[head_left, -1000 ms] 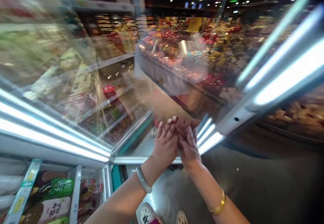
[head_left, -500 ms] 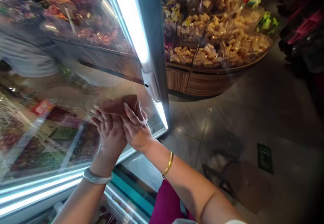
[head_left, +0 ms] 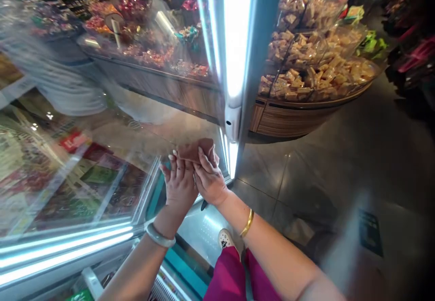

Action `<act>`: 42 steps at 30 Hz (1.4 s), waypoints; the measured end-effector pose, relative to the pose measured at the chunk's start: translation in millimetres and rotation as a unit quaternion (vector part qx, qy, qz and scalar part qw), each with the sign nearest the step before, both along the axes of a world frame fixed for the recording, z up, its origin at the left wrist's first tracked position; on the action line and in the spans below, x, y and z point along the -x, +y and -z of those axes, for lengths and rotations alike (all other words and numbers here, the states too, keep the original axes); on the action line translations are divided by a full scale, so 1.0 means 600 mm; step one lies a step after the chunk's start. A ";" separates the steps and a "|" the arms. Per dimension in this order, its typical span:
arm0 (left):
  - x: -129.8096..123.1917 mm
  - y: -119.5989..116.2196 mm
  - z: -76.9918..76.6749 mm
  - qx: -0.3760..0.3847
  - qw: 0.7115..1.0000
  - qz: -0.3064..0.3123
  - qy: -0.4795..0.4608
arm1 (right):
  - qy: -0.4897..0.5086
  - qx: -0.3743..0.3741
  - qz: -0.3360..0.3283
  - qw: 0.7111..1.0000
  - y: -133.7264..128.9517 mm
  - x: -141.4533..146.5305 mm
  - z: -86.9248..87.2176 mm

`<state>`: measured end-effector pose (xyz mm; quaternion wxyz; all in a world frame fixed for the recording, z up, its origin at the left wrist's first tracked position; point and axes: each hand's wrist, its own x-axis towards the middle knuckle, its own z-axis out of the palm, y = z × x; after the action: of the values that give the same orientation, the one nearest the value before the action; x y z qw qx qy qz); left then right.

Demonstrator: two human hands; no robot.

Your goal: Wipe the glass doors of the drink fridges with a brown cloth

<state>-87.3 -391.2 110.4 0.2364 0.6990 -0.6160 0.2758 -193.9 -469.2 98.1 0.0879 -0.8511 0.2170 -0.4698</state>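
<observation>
A folded brownish-pink cloth [head_left: 192, 150] lies against the transparent glass door [head_left: 152, 131], low down near its lit frame. My right hand [head_left: 211, 181] grips the cloth, with fingers over its right part. Close beside it, my left hand [head_left: 180, 181] rests with fingers stretched and slightly spread, their tips at the cloth's lower left edge. Its thumb points out to the left. A pale bangle [head_left: 159, 236] circles my left wrist, and a gold one [head_left: 248, 223] my right. Both palms are hidden.
A bright light strip [head_left: 236, 38] runs down the door frame beside a white fitting [head_left: 232, 122]. Behind stands a wooden display stand [head_left: 288, 119] heaped with wrapped goods [head_left: 326, 79]. Lower left is a freezer edge [head_left: 68, 251]. My shoe [head_left: 224, 239] is on the floor below.
The view has shifted, so the door frame and both hands appear farther right. My hands remain together at the cloth. The shoe and more of my purple trousers now show.
</observation>
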 end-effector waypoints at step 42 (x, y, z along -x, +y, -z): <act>-0.046 0.037 -0.036 -0.045 0.993 0.099 -0.039 | -0.071 -0.088 0.047 0.992 0.058 -0.038 0.034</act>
<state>-59.9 -368.9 132.3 0.2071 0.6330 -0.7029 0.2496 -171.4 -434.5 77.5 0.1555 -0.7935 0.2909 -0.5115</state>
